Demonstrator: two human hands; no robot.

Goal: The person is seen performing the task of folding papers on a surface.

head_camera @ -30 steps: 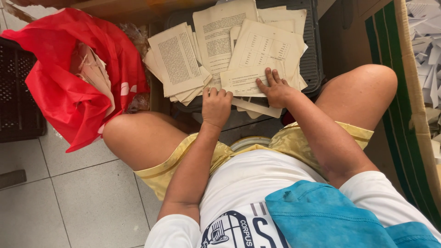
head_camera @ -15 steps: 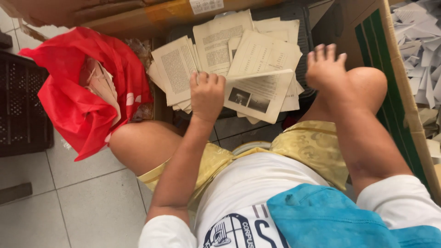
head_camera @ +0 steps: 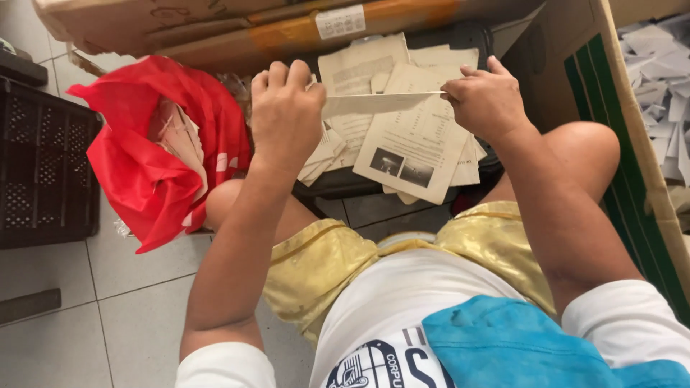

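Both hands grip one sheet of paper (head_camera: 381, 103) by its ends and hold it up edge-on, so it shows as a thin pale strip between them. At the sheet's left end, the left hand (head_camera: 286, 115) is closed in a fist around it, knuckles up; at the right end, the right hand (head_camera: 487, 99) pinches it with curled fingers. Just below the sheet lies a loose pile of printed pages (head_camera: 410, 144), the top one bearing two small dark photographs, resting on a dark tray (head_camera: 345, 183) in front of the person's bare knees. Left of the left hand sits a red bag (head_camera: 147, 165) stuffed with crumpled paper, and beyond it a black plastic crate (head_camera: 43, 172) on the tiled floor (head_camera: 108, 316). A cardboard box (head_camera: 632, 144) with more paper scraps stands at the right
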